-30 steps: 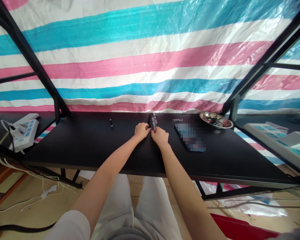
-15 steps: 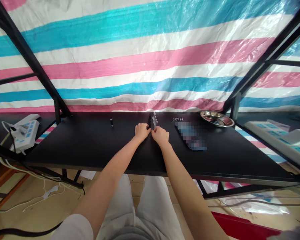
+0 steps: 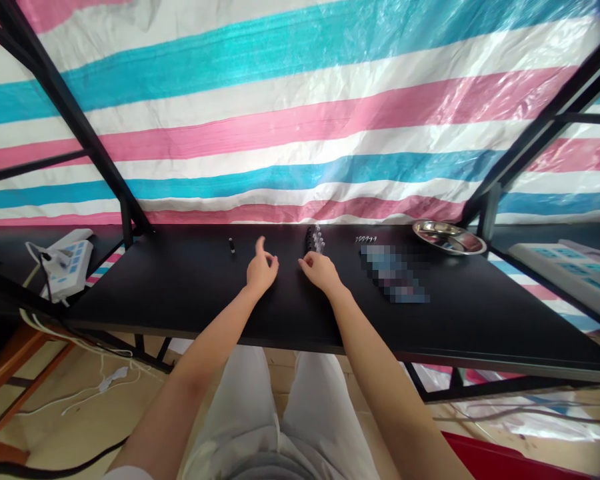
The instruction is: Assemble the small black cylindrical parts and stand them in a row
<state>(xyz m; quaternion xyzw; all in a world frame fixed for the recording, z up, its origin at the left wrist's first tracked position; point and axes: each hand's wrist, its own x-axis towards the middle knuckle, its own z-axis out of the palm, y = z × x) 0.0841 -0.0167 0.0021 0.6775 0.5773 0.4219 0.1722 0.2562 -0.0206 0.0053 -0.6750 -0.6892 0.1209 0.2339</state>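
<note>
My left hand (image 3: 263, 269) is raised a little over the black table (image 3: 180, 293), its index finger stretched out and the other fingers partly curled. Nothing shows in it. To its left stands or lies a short black cylinder (image 3: 231, 246) with a pale end. My right hand (image 3: 321, 268) is closed, thumb and fingertips together; anything between them is too small to make out. Just beyond it are a row of small black pieces (image 3: 309, 238) and a row of clear or silvery pieces (image 3: 319, 237), side by side, partly covered by the hand.
A line of small shiny pieces (image 3: 366, 239) lies right of the rows. Nearer is a blurred-out dark flat object (image 3: 394, 273). A divided metal plate (image 3: 450, 238) sits at the back right. Power strips (image 3: 70, 267) and black frame bars flank the table; striped sheeting hangs behind.
My left hand has come away from my right hand, moving left, and its index finger has stretched out. My right hand stays by the rows. The view has shifted slightly left.
</note>
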